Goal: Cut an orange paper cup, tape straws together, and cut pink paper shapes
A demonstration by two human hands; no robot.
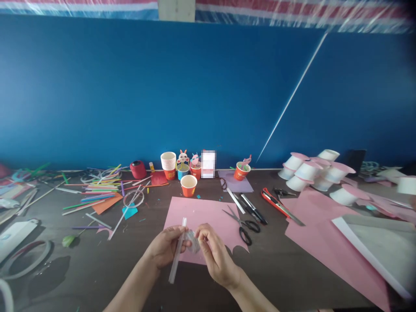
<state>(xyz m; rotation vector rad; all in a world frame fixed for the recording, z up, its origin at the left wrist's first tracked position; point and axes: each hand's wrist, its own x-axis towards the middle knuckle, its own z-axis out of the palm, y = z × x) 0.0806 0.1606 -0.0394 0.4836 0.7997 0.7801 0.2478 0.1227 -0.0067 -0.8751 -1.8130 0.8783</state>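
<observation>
Two hands meet over the pink paper (208,216). The left hand (165,247) grips a straw (177,255) upright so the right hand (214,253) can pinch tape (192,241) onto it. Scissors (242,223) lie at 2 o'clock.

I am seeing black-handled scissors (242,224) lying right of centre, a red utility knife (280,206) sitting further right, an orange paper cup (189,185) standing beyond, coloured straws (99,193) scattering far left, and white cups (312,171) piling far right.
</observation>
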